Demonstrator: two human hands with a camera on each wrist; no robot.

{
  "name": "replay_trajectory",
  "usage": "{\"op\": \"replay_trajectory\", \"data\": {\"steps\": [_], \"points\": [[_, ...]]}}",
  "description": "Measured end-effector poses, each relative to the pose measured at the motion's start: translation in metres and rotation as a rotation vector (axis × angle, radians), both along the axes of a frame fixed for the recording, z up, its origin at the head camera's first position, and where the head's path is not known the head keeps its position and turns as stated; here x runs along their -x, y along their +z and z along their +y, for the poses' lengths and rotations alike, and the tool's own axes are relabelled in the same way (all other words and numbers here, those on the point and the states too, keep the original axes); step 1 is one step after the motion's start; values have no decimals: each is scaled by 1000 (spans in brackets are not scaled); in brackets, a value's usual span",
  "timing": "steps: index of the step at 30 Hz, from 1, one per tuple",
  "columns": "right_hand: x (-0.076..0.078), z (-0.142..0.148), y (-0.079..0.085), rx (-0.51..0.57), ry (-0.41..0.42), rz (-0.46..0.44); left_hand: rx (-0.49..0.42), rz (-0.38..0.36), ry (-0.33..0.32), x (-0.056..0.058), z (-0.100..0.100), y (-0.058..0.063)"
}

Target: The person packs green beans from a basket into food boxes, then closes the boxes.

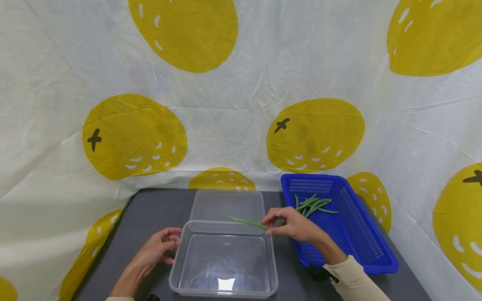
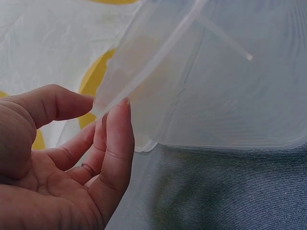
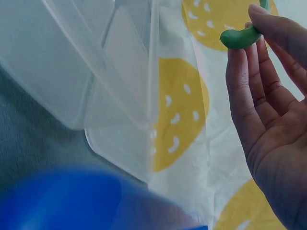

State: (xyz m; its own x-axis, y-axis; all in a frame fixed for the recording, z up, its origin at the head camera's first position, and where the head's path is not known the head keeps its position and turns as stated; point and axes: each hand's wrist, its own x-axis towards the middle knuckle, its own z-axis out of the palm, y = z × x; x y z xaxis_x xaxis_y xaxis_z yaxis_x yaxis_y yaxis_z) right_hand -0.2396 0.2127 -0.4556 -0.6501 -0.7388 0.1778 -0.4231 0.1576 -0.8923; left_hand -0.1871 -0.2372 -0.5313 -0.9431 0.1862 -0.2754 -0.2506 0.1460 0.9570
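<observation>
My right hand (image 1: 291, 225) pinches a green bean (image 1: 246, 221) between thumb and fingers, above the far right corner of a clear plastic container (image 1: 222, 289). In the right wrist view, one curved end of that bean (image 3: 240, 38) sticks out past the fingertips. The container looks bare inside. At its left side is my left hand (image 1: 156, 248), fingers loosely bent and fingertips right at the wall. The left wrist view shows fingertips (image 2: 123, 108) against the translucent side near a corner. More green beans (image 1: 312, 205) lie in a blue basket (image 1: 370, 221) to the right.
Behind the container lies a flat translucent lid (image 1: 227, 204) on the dark grey table (image 1: 158, 209). A white cloth with yellow fruit prints (image 1: 226, 138) hangs close behind the table. The blue basket's left wall stands just under my right forearm.
</observation>
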Motion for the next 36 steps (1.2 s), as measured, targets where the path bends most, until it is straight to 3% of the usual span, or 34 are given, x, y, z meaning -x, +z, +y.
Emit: {"op": "replay_trajectory", "data": {"steps": [16,36], "points": [[-13,-35,-16,-47,73,-95,-2,-12,8,2,1,1],[-28,-61,-25,-107,183,-117,14,-13,7,2,3,3]]}}
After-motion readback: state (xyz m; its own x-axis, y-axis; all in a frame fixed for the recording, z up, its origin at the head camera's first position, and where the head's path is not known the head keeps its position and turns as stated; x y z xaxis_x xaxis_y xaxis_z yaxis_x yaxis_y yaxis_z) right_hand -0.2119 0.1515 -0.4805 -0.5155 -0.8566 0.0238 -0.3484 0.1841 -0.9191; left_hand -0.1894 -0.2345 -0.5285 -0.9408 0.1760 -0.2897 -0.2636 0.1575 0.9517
